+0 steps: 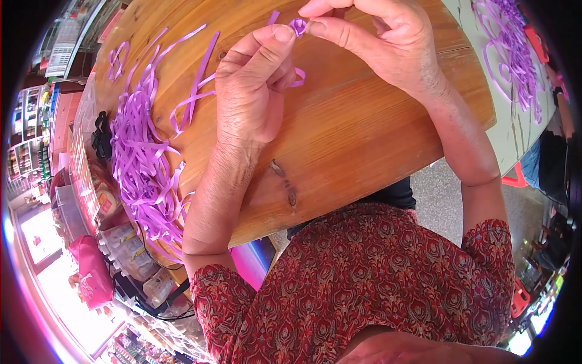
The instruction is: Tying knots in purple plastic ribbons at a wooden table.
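A strip of purple ribbon [297, 26] is curled into a small roll at the top of the view, above the wooden table. My left hand [254, 85] pinches the roll between thumb and forefinger. Fingers and thumb of my right hand [388, 48] close in on the roll from the right, with the thumb tip at its edge. A loose loop of the ribbon shows beside the left palm; the rest of its length is partly hidden by that hand. To the left of my left arm lies a large tangled heap of purple ribbon strips [139, 158].
The round wooden table [339, 133] fills the middle. On a pale table [515, 139] at the right rests another bunch of purple ribbons [512, 54], near a person in blue jeans. Boxes, a pink bag [94, 273] and packed shelves stand along the left.
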Tool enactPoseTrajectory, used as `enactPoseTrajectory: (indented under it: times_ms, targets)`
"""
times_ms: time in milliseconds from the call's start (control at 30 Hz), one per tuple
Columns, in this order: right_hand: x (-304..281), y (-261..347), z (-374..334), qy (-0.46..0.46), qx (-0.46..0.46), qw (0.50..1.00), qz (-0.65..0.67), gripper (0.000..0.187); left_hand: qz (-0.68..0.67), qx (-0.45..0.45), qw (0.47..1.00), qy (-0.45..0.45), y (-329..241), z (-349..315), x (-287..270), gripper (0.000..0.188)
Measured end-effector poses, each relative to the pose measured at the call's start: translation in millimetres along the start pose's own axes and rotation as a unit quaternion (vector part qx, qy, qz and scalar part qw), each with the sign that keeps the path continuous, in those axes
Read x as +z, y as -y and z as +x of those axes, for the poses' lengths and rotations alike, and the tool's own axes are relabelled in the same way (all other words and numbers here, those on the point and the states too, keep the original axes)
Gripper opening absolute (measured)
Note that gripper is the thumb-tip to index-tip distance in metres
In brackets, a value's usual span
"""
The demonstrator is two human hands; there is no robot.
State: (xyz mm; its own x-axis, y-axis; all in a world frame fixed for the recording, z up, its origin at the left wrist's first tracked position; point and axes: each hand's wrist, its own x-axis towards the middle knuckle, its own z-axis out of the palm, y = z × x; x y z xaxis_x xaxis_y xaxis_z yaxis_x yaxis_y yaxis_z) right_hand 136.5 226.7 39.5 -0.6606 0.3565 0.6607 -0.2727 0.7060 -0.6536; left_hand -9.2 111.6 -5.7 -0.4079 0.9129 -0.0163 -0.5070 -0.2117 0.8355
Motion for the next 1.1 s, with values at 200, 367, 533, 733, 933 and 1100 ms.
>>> enactPoseTrajectory:
  times_ms: [200,367,533,733,933,1100]
  targets:
    - [-3,-2,1,0.015,0.005,1.0,-0.003,0.011,0.005,0.004,1.0,-0.011,0,-1,4,0.011]
    - [2,-17,1,-0.002,-0.08,0.993,0.086,0.01,0.007,0.002,1.0,0.008,0,0,0,0.012]
    - [10,-51,1,-0.011,-0.202,0.971,0.128,0.011,0.005,-0.01,1.0,0.003,0,-1,4,0.011]
    - [8,-41,0,-0.009,-0.204,0.973,0.109,0.01,0.026,-0.016,1.0,-0.005,-1,-2,5,0.011]
    - [-2,-9,0,0.035,0.076,0.993,0.087,0.01,0.017,-0.011,1.0,-0.003,-2,-2,6,0.012]
    - [-2,-4,0,0.017,0.054,0.997,0.05,0.007,0.019,-0.02,1.0,0.012,-1,-2,4,0.013]
